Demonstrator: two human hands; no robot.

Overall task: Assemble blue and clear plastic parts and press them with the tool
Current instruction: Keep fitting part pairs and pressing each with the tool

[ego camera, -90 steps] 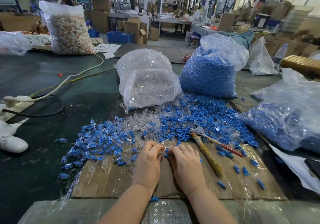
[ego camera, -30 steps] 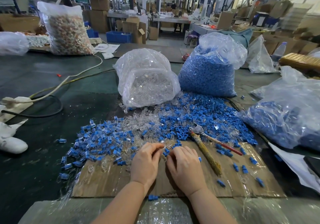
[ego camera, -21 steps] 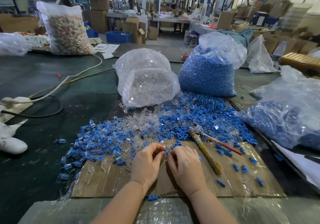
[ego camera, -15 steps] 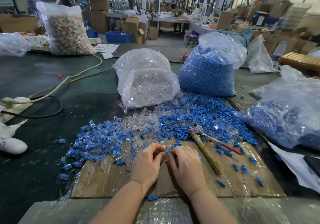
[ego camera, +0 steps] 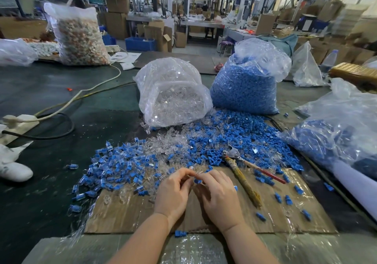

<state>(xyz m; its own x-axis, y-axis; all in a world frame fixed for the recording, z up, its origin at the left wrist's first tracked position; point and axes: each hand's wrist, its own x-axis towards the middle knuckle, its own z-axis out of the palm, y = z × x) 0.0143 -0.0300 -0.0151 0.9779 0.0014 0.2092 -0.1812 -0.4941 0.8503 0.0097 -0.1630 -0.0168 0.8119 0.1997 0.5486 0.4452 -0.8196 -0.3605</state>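
Both hands are meeting fingertip to fingertip over the far edge of the cardboard sheet [ego camera: 126, 212]. The left hand [ego camera: 173, 192] is curling its fingers and thumb inward, pinching a small clear plastic part [ego camera: 191, 168] at its tips. The right hand [ego camera: 219, 195] is curling too, its fingertips closing on a small blue plastic part [ego camera: 197, 181] right beside the left hand's tips; how the 2 pieces are sitting against each other is too small to tell.

The pressing tool [ego camera: 239, 172], a plier-like thing with 1 wrapped handle and 1 red handle, is lying untouched on the cardboard just right of the right hand, its metal head pointing away into the loose pile of blue and clear parts [ego camera: 214, 139]. To the left of the hands, a spread of joined blue-and-clear pieces [ego camera: 114, 168] is lying across the dark table [ego camera: 61, 92].

Behind the pile, a bag of clear parts [ego camera: 173, 94] and a bag of blue parts [ego camera: 246, 82] are standing side by side, touching. A third bag holding blue pieces [ego camera: 336, 129] is slumping at the right. A white cable [ego camera: 87, 91] is trailing across the table at the left
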